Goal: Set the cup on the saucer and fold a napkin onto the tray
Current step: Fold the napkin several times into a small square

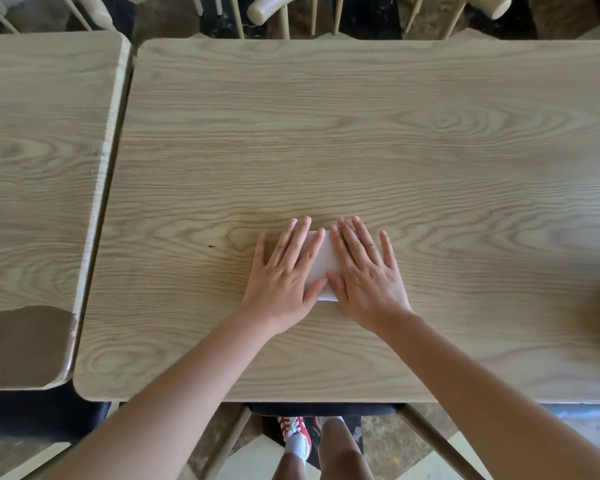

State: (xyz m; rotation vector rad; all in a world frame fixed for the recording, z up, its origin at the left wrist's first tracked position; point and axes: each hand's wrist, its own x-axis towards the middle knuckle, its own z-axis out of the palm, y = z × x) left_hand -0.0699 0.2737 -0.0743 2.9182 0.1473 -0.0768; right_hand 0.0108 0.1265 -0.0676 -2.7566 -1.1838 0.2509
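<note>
Both hands, left (284, 275) and right (368, 271), spread flat on white napkin (323, 261) atop wooden table (361, 150).

A single wide-angle view looks from the person's head, facing forward and steeply down onto the light wood-grain tabletop (326, 133), close enough that both bare forearms enter from the bottom edge. The table's far edge and pale wooden chair backs (274, 8) lie along the top; a second wood-grain table (42, 150) fills the left; straight lines bow toward the borders.
</note>
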